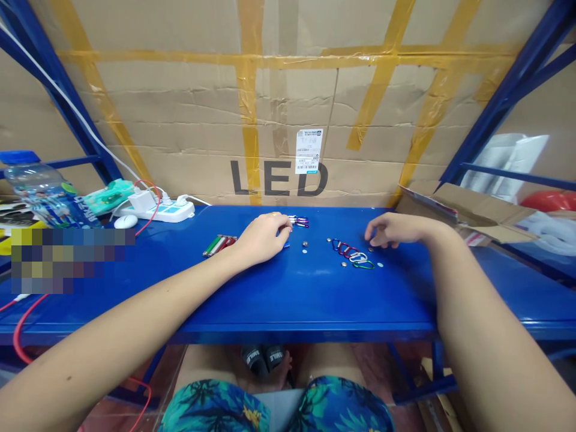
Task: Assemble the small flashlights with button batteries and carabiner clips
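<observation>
Left hand (263, 238) rests palm down on the blue desk (288, 300), fingers curled just beside the small keychain lights (299, 222); I cannot tell if it pinches something. Right hand (390, 231) hovers with fingers loosely apart, holding nothing, just behind the row of coloured carabiners (354, 254). Several button cells (305, 244) lie loose between both hands. I think a careless sweep of a wrist could push these round cells, so they roll off the front edge, or slide against the metal clips.

"LED" in dark capitals on cardboard box (180, 120), white barcode label (308, 151) print too small
</observation>
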### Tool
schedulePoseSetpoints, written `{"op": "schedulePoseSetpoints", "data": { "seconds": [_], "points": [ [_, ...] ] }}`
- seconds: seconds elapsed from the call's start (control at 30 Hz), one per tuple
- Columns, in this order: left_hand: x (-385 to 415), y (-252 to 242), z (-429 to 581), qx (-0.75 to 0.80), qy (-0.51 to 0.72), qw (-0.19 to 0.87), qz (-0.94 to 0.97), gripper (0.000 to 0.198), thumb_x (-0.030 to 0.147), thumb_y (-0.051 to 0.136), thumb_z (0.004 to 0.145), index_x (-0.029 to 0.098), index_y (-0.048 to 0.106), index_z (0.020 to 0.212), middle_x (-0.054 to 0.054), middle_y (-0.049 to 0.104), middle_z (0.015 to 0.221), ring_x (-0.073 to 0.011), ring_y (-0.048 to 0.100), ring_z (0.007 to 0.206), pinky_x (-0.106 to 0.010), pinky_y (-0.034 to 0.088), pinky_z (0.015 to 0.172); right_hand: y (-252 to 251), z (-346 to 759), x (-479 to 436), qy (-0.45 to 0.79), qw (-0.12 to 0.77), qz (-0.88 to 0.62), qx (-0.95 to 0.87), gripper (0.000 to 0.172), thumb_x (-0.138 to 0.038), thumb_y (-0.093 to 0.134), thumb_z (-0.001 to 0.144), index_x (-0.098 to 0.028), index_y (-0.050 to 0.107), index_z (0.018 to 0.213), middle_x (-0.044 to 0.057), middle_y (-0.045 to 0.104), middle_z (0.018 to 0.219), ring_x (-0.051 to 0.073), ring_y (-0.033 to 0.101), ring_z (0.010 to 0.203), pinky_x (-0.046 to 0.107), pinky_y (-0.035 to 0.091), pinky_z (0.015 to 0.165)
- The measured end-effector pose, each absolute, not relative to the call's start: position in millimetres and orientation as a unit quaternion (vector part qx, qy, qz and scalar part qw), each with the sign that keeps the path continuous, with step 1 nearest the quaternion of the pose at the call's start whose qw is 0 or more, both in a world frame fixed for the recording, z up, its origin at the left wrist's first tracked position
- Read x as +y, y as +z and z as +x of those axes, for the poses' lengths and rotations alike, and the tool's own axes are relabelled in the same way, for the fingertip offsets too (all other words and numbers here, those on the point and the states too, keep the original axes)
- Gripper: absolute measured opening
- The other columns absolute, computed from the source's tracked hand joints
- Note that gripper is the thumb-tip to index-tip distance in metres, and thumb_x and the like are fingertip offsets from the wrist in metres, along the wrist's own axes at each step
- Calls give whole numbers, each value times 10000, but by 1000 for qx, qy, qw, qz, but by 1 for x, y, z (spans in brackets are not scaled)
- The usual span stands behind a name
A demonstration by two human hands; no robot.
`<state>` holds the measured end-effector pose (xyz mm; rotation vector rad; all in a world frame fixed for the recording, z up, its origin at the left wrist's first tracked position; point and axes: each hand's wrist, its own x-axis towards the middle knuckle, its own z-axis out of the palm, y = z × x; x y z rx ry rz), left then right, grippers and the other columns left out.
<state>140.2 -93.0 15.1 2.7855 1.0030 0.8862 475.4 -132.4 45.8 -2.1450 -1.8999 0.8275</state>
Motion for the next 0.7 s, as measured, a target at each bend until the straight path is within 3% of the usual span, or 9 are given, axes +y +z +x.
{"op": "schedulePoseSetpoints", "data": {
  "seconds": [0.27,0.37,0.53,0.6,0.7],
  "points": [
    [-109,17,149,236,244,-38,940,223,198,446,955,170,666,979,-86,687,998,-235,611,1016,-387,485,931,39,460,-131,286,22,-708,-645,114,-90,642,651,-154,660,744,33,622,630,163,600,599,264,502,546],
    [-107,20,146,277,220,-47,934,227,219,450,945,167,664,1002,-98,683,1039,-249,607,1032,-395,482,920,41,460,-130,262,69,-708,-653,107,-74,623,650,-148,638,726,50,648,683,168,612,605,279,508,568],
    [-100,32,133,377,108,-19,920,243,396,525,899,200,657,956,-92,689,1009,-273,632,918,-368,476,744,45,432,-134,217,275,-591,-726,55,-203,592,780,-170,627,808,17,617,674,144,573,613,265,470,593],
    [-100,36,129,397,73,-3,915,283,473,553,873,212,648,927,-80,694,979,-266,633,859,-350,457,697,41,406,-138,215,288,-534,-765,75,-228,589,807,-176,640,830,26,655,734,159,603,686,278,488,660],
    [-101,37,129,404,49,1,914,333,524,568,856,213,648,942,-89,704,982,-269,636,862,-334,439,690,33,368,-145,204,225,-459,-835,99,-191,573,828,-186,671,833,40,705,861,175,633,793,295,491,742]
  ]
}}
